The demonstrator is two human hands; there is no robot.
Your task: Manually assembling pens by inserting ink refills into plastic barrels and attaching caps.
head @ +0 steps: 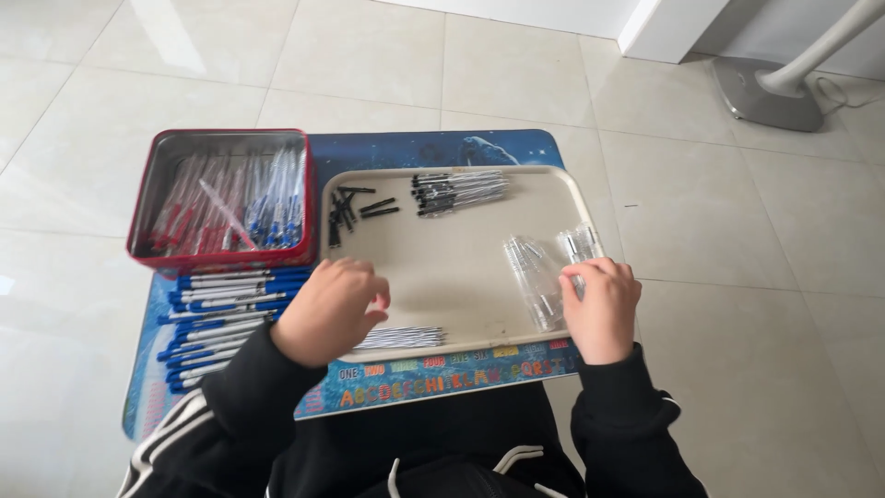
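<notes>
The left hand point(330, 309) rested curled, knuckles up, on the near edge of the shallow beige plastic tray point(442, 267), just above a bundle of thin silvery pen refills point(401, 337); whether it gripped anything could not be told. The right hand point(601, 307) pinched clear plastic pen barrels point(544, 267) at the tray's right side. A red metal tin of pens point(224, 198) stood to the left.

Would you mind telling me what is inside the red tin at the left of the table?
The red tin holds loose pens lying lengthwise: red ones at left, blue ones at right, clear barrels between. Whatever lies beneath the top layer is covered.
</notes>
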